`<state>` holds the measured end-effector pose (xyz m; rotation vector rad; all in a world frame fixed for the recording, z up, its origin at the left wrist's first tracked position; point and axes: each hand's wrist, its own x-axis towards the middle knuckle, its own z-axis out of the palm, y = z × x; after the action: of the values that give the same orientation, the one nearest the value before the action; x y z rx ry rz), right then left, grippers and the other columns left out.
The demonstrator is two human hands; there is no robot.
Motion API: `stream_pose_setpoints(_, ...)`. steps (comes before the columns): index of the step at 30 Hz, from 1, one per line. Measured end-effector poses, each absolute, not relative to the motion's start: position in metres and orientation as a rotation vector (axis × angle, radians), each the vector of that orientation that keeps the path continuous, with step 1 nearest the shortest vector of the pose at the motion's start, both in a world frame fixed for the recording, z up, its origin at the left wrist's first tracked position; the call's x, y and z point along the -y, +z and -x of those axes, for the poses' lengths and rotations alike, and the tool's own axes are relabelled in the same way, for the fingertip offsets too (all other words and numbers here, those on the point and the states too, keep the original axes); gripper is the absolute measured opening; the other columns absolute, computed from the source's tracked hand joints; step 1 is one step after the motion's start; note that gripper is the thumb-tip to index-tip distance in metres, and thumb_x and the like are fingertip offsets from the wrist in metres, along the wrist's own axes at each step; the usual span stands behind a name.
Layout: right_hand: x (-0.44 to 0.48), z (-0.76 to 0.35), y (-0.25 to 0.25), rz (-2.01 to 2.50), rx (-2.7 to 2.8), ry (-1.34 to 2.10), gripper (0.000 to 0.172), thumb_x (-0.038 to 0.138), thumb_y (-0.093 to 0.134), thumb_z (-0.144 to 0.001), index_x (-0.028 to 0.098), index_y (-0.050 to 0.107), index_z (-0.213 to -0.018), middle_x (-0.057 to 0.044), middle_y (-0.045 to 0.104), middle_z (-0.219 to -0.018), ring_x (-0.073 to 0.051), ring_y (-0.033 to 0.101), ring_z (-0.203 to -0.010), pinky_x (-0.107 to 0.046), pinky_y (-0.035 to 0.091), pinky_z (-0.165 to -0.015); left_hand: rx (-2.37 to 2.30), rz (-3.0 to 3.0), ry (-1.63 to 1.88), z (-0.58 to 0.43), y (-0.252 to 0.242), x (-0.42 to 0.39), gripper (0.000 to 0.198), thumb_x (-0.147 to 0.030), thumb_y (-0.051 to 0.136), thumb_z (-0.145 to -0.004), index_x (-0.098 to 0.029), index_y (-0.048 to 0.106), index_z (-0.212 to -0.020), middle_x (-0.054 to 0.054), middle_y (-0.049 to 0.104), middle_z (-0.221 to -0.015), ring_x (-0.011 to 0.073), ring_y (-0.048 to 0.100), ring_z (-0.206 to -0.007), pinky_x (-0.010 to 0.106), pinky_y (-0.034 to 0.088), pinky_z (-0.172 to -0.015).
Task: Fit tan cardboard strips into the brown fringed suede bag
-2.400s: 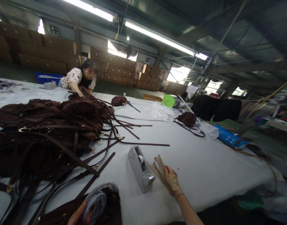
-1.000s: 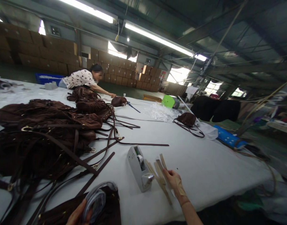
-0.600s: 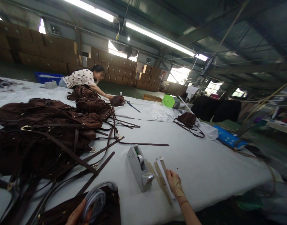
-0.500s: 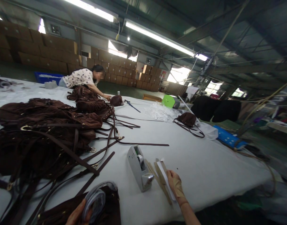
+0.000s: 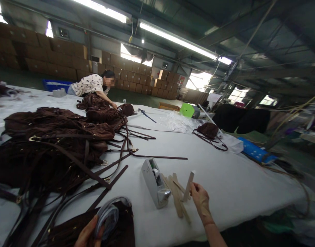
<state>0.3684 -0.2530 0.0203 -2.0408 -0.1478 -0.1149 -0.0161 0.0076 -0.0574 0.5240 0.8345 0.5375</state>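
Observation:
At the bottom, my left hand [image 5: 88, 232] is closed round a looped roll of clear greyish plastic [image 5: 109, 219], over a dark brown bag [image 5: 69, 228]. My right hand [image 5: 200, 199] pinches a thin pale strip [image 5: 189, 185] between thumb and fingers, its upper end raised off the table. Just left of it, several loose beige strips [image 5: 177, 199] lie in a small heap. A grey tape dispenser [image 5: 155, 185] stands beside that heap, between my two hands.
Dark brown bags [image 5: 59, 130] with straps and buckles are piled on the left of the white table [image 5: 224, 185]. Across it, a co-worker [image 5: 89, 85] leans over the far bags. Another brown bag [image 5: 209, 130] lies at the right, near crumpled clear plastic [image 5: 174, 121] and a blue roll [image 5: 256, 151].
My right hand has lifted the pale strip up from the heap, moving slightly right. My left hand keeps the plastic roll. The co-worker's hand has shifted a little left.

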Motion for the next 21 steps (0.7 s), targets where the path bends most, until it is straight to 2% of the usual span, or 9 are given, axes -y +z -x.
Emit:
stream_pose_setpoints(2, 0.244, -0.357, 0.027, 1.924, 0.143, -0.035, 0.052, 0.067, 0.062, -0.060, 0.018, 0.064, -0.080, -0.007, 0.069, -0.066, -0.023, 0.064, -0.058, -0.036, 0.056, -0.059, -0.818, -0.486, 0.515, 0.011, -0.046, -0.005, 0.047, -0.055, 0.088, -0.051, -0.016, 0.066, -0.064, -0.001, 0.061, -0.054, 0.0042, 0.035, -0.025, 0.016, 0.025, -0.024)
stream_pose_setpoints(4, 0.228, -0.335, 0.031, 1.825, 0.171, 0.054, 0.056, 0.066, 0.067, -0.059, 0.018, 0.064, -0.087, -0.004, 0.070, -0.072, -0.020, 0.066, -0.061, -0.034, 0.059, -0.062, -0.770, -0.459, 0.522, 0.006, -0.037, -0.004, 0.047, -0.056, 0.085, -0.058, -0.015, 0.062, -0.066, -0.002, 0.061, -0.055, 0.0026, 0.034, -0.026, 0.014, 0.023, -0.025)
stream_pose_setpoints(9, 0.188, -0.240, 0.028, 1.443, 0.175, 0.408, 0.056, 0.046, 0.087, -0.052, 0.022, 0.067, -0.099, -0.002, 0.073, -0.085, -0.020, 0.069, -0.064, -0.037, 0.064, -0.063, -0.764, -0.472, 0.590, -0.006, -0.019, -0.006, 0.040, -0.051, 0.079, -0.070, -0.016, 0.059, -0.073, -0.003, 0.060, -0.056, 0.0041, 0.039, -0.027, 0.014, 0.024, -0.027)
stream_pose_setpoints(12, 0.175, -0.187, 0.016, 1.319, 0.072, 0.604, 0.050, 0.040, 0.090, -0.052, 0.025, 0.067, -0.094, 0.001, 0.073, -0.080, -0.023, 0.072, -0.068, -0.039, 0.065, -0.068, -0.747, -0.524, 0.639, -0.010, -0.009, -0.008, 0.043, -0.052, 0.079, -0.069, -0.015, 0.057, -0.070, -0.003, 0.059, -0.057, 0.0053, 0.042, -0.027, 0.015, 0.024, -0.026)
stream_pose_setpoints(16, 0.163, -0.150, -0.006, 1.251, -0.075, 0.746, 0.050, 0.042, 0.090, -0.052, 0.027, 0.065, -0.093, 0.002, 0.073, -0.076, -0.026, 0.074, -0.074, -0.041, 0.065, -0.072, -0.727, -0.562, 0.673, -0.013, 0.002, -0.008, 0.053, -0.060, 0.082, -0.061, -0.016, 0.052, -0.065, -0.004, 0.056, -0.055, 0.0060, 0.041, -0.025, 0.016, 0.023, -0.025)
stream_pose_setpoints(21, 0.134, -0.127, -0.015, 1.094, -0.234, 0.871, 0.048, 0.037, 0.092, -0.045, 0.029, 0.064, -0.083, 0.004, 0.076, -0.078, -0.025, 0.074, -0.086, -0.035, 0.065, -0.076, -0.705, -0.794, 0.672, -0.013, 0.011, 0.005, 0.052, -0.065, 0.073, -0.071, -0.017, 0.053, -0.070, -0.005, 0.053, -0.057, 0.0092, 0.049, -0.028, 0.017, 0.027, -0.027)
